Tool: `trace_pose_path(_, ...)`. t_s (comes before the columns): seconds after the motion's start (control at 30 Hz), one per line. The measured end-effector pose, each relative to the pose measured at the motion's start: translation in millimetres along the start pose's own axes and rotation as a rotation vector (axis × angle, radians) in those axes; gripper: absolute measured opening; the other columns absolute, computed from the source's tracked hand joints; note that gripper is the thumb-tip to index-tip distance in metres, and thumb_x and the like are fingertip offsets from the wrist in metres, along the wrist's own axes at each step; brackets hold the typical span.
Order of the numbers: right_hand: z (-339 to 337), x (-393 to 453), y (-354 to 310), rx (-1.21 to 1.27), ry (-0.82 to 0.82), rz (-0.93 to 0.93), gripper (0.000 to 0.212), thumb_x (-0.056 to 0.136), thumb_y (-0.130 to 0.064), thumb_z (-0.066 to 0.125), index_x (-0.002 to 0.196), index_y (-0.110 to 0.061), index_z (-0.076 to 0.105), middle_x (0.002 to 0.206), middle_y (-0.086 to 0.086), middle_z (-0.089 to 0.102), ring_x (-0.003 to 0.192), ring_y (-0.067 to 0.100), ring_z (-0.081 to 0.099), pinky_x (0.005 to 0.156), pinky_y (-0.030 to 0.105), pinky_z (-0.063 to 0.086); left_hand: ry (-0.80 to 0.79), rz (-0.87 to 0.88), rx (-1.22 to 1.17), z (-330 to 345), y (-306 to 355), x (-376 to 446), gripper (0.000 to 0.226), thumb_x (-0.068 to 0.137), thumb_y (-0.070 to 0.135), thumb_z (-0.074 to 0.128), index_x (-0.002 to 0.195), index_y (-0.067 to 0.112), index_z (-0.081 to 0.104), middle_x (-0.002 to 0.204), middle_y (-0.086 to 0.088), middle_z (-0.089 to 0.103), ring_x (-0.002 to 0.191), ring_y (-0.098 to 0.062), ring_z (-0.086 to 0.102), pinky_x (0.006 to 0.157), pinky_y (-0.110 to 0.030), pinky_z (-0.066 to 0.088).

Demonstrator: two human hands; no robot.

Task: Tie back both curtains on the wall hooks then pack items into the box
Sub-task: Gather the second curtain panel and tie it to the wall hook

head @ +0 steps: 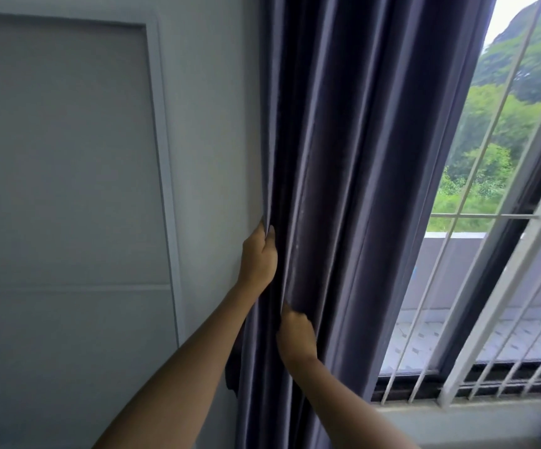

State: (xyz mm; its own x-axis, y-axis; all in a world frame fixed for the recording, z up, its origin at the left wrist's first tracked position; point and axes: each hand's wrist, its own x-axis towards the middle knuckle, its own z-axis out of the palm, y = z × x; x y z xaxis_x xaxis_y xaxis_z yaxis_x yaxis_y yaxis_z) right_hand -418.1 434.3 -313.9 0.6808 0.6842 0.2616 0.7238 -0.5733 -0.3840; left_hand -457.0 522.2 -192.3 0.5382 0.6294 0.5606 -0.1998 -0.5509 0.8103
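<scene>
A dark grey-purple curtain (353, 189) hangs in gathered folds at the left side of the window. My left hand (259, 257) pinches the curtain's left edge against the wall, thumb and fingers closed on the fabric. My right hand (296, 333) is lower, with its fingers tucked into a fold near the same edge. No wall hook, tie-back or box shows in this view.
A pale grey wall (217, 124) with a raised panel frame (162, 157) fills the left. To the right are the window with white bars (476, 286), a dark frame, the sill (457, 413), and trees and a rooftop outside.
</scene>
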Motion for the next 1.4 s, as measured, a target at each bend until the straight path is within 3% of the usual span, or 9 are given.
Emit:
trace_pose_path(0.23,-2,3,-6,-0.025,-0.039,-0.019,0.047,0.092,0.009,0.044,0.136,-0.005,0.042,0.105,0.011,0.068,0.085,0.020,0.068,0.074,0.028,0.057,0.037,0.060,-0.047,10,30,16,0.042,0.103,0.031,0.029,0.140,0.014,0.042,0.124,0.004,0.058,0.109,-0.005,0.056,0.090,0.000,0.039)
trace_pose_path(0.53,-7,2,-7,-0.077,-0.117,-0.026,0.042,0.094,0.004,0.043,0.135,-0.006,0.043,0.109,0.013,0.067,0.089,0.022,0.067,0.076,0.028,0.056,0.111,0.161,0.131,27,55,48,0.043,0.101,0.030,0.038,0.131,0.001,0.046,0.113,-0.018,0.064,0.101,-0.030,0.063,0.089,-0.032,0.051)
trace_pose_path(0.73,-26,-1,-5,-0.072,-0.551,-0.092,0.034,0.093,-0.022,0.050,0.124,-0.010,0.052,0.121,0.012,0.059,0.104,0.030,0.060,0.086,0.038,0.052,0.130,0.244,0.247,27,52,46,0.028,0.101,0.010,0.034,0.117,-0.006,0.052,0.090,-0.030,0.062,0.081,-0.044,0.059,0.065,-0.033,0.047)
trace_pose_path(0.8,-58,8,-9,-0.055,-0.346,-0.154,0.029,0.090,-0.022,0.048,0.115,-0.011,0.058,0.112,0.009,0.063,0.097,0.027,0.062,0.079,0.034,0.053,0.128,0.256,0.257,24,49,46,0.031,0.101,0.009,0.033,0.125,-0.004,0.047,0.093,-0.030,0.063,0.082,-0.045,0.060,0.068,-0.038,0.050)
trace_pose_path(0.87,-106,23,-16,0.113,0.215,-0.231,0.027,0.086,-0.012,0.048,0.108,-0.012,0.062,0.105,0.008,0.066,0.094,0.025,0.063,0.076,0.027,0.048,0.125,0.245,0.256,21,47,48,0.032,0.102,0.011,0.033,0.126,-0.004,0.045,0.091,-0.028,0.064,0.081,-0.044,0.061,0.066,-0.037,0.050)
trace_pose_path(1.0,-215,67,-36,0.337,0.934,-0.339,0.040,0.081,-0.007,0.055,0.122,-0.008,0.057,0.127,0.010,0.055,0.118,0.023,0.049,0.100,0.021,0.035,0.106,0.229,0.229,22,48,47,0.033,0.102,0.007,0.032,0.133,-0.002,0.041,0.095,-0.028,0.063,0.083,-0.040,0.062,0.068,-0.030,0.048)
trace_pose_path(1.13,-272,110,-47,0.382,0.941,-0.301,0.063,0.084,-0.011,0.063,0.141,-0.009,0.038,0.139,0.009,0.044,0.127,0.019,0.044,0.095,-0.002,0.020,0.101,0.202,0.195,27,53,42,0.032,0.101,0.005,0.032,0.131,-0.002,0.042,0.095,-0.031,0.062,0.085,-0.043,0.060,0.067,-0.032,0.048)
trace_pose_path(1.27,-269,136,-41,0.575,0.707,-0.101,0.080,0.085,-0.009,0.065,0.150,-0.016,0.019,0.141,0.008,0.048,0.125,0.018,0.049,0.096,0.015,0.036,0.096,0.191,0.193,26,53,42,0.032,0.102,0.009,0.032,0.130,-0.003,0.044,0.096,-0.033,0.061,0.086,-0.044,0.058,0.068,-0.034,0.048)
trace_pose_path(1.4,-219,144,-21,0.375,0.538,0.086,0.041,0.083,0.001,0.050,0.123,-0.001,0.055,0.117,0.020,0.064,0.112,0.034,0.059,0.093,0.030,0.046,0.092,0.187,0.184,20,54,41,0.031,0.102,0.009,0.033,0.128,-0.004,0.046,0.096,-0.032,0.062,0.088,-0.044,0.059,0.066,-0.029,0.047)
